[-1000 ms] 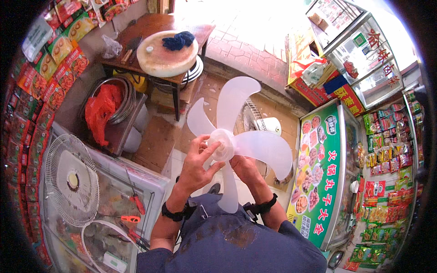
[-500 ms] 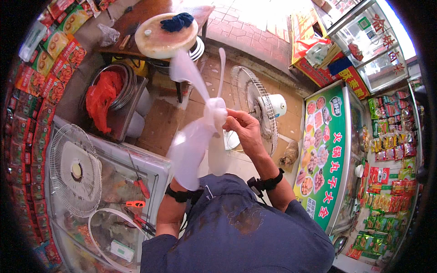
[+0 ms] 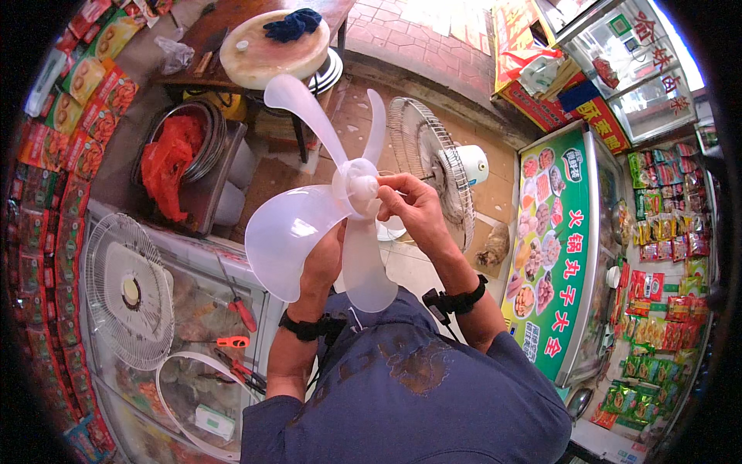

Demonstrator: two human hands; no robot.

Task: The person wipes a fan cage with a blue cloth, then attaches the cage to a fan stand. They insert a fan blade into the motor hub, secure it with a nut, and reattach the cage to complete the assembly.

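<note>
In front of my chest is a translucent white fan blade (image 3: 287, 241) with several broad vanes round a central hub. My left hand (image 3: 323, 259) holds it from behind, near the hub; most of its fingers are hidden by the vanes. At the hub's right side my right hand (image 3: 413, 209) has thumb and forefinger pinched together. What lies between those fingertips is too small to make out. Beyond the right hand stands the fan body (image 3: 471, 164), white, with its round rear wire guard (image 3: 429, 155) tilted upright.
On the glass-topped freezer (image 3: 263, 274) at left lie a front fan guard (image 3: 127, 309), a white ring (image 3: 164, 398), a red-handled screwdriver (image 3: 244, 315) and pliers (image 3: 239, 371). A cutting board (image 3: 270, 62) is on the table. A cat (image 3: 495, 246) lies on the floor.
The fan blade, blurred by motion before, now shows sharply and is turned with its vanes spread wider. My left hand has come into sight behind it. My right hand stays beside the hub.
</note>
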